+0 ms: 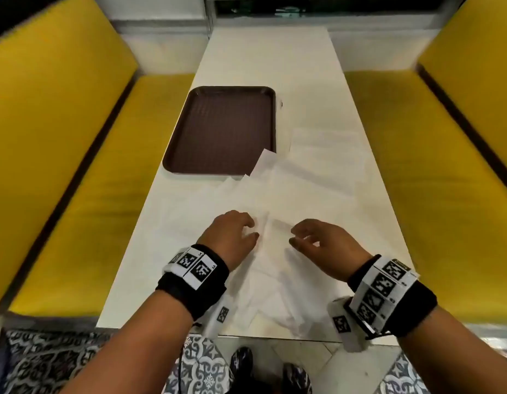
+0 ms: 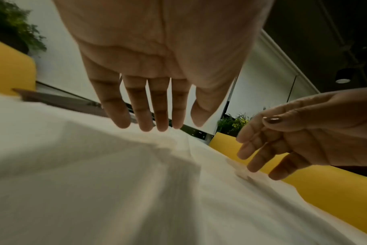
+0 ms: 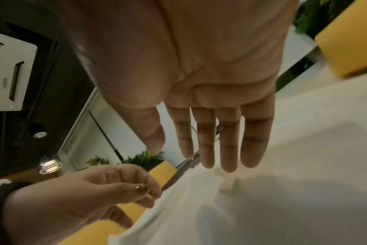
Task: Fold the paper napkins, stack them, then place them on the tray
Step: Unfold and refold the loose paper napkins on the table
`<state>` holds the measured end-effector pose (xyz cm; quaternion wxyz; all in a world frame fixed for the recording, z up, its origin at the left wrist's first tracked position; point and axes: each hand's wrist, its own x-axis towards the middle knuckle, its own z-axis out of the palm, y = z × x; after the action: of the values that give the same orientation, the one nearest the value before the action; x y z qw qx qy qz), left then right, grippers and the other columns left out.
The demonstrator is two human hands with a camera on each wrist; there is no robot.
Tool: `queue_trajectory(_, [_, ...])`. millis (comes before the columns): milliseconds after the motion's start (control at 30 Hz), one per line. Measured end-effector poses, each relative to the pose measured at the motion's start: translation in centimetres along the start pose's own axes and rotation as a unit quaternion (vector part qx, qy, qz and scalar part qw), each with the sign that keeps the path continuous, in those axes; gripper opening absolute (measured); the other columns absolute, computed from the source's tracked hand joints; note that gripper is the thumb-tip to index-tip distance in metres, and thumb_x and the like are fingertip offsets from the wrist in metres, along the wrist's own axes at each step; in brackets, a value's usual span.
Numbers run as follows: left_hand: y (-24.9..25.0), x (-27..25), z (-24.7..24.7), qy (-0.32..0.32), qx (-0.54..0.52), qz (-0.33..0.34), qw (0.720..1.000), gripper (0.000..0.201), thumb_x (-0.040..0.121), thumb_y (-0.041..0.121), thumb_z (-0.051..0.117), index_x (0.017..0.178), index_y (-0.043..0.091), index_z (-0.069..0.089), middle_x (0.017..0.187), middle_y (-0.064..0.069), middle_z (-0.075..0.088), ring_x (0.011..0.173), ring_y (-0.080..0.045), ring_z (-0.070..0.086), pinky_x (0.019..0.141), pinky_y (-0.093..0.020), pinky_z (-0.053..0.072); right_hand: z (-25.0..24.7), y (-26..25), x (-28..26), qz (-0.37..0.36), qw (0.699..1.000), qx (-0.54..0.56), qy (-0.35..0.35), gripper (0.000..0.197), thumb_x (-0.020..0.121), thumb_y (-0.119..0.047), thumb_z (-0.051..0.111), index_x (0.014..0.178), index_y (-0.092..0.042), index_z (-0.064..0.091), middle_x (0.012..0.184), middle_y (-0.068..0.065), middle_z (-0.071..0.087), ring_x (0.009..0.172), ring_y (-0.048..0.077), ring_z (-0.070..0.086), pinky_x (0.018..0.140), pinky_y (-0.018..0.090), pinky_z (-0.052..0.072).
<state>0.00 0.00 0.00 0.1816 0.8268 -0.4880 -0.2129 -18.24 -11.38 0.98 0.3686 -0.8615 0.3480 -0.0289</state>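
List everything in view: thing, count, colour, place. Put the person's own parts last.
tray: one, dark brown, far left part of the table, one napkin corner overlapping its near right edge
paper napkins: several, exact count unclear, white, spread loose from beside the tray to the near edge
table: one, white, between the benches
benches: two, yellow, one each side
floor tiles: patterned blue and white, below the table
shoes: two, dark patterned, under the near edge
wristbands: two, black with printed markers, on the wrists
left hand: open, over the napkins
right hand: open, over the napkins
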Motion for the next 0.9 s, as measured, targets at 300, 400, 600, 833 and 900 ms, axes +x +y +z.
queue_trajectory(300, [-4.8,-3.0,-0.8,0.098,0.031,-0.031,0.994,0.032,0.090,0.035,0.058,0.120,0.024,0.057,0.121,0.003,0.052,0.112,-0.021,0.045,0.088,-0.034,0.040,5.0,-2.4,1.3,0.005,1.000,-0.015,-0.020,0.017,0.092,-0.038,0.057,0.100,-0.025,0.064,0.077,-0.016,0.058,0.070,-0.001,0.051,0.062,0.012,0.035])
queue_trajectory(400, [-6.7,-3.4,-1.7,0.122,0.034,-0.046,0.991,0.032,0.090,0.034,0.058,0.119,0.023,0.059,0.120,0.002,0.053,0.112,-0.022,0.046,0.087,-0.032,0.039,5.9,-3.1,1.3,0.014,0.999,-0.021,-0.032,0.016,0.092,-0.039,0.057,0.098,-0.026,0.063,0.077,-0.015,0.058,0.070,-0.002,0.052,0.060,0.011,0.033])
queue_trajectory(600, [-9.7,-4.0,-2.6,0.129,0.027,-0.110,0.985,0.035,0.092,0.036,0.055,0.124,0.021,0.055,0.125,-0.003,0.052,0.117,-0.025,0.042,0.091,-0.035,0.038,6.7,-4.1,1.1,0.036,0.999,0.003,-0.016,0.020,0.093,-0.040,0.055,0.092,-0.021,0.063,0.080,-0.011,0.063,0.074,0.004,0.057,0.062,0.018,0.040])
queue_trajectory(833, [-11.3,-3.9,-2.7,0.153,-0.007,-0.163,0.975,0.044,0.090,0.038,0.057,0.122,0.011,0.047,0.122,-0.009,0.054,0.116,-0.029,0.045,0.091,-0.039,0.041,7.3,-5.3,1.0,0.086,0.996,0.000,-0.031,0.039,0.094,-0.046,0.051,0.083,-0.012,0.067,0.065,-0.003,0.056,0.060,0.011,0.051,0.055,0.022,0.036])
queue_trajectory(900, [-11.5,-3.7,-2.8,0.154,-0.020,-0.167,0.974,0.044,0.089,0.035,0.059,0.123,0.011,0.045,0.123,-0.010,0.053,0.117,-0.030,0.044,0.091,-0.039,0.041,7.6,-5.6,0.9,0.094,0.995,0.004,-0.026,0.042,0.094,-0.046,0.052,0.084,-0.009,0.067,0.065,-0.001,0.054,0.059,0.012,0.049,0.055,0.023,0.036])
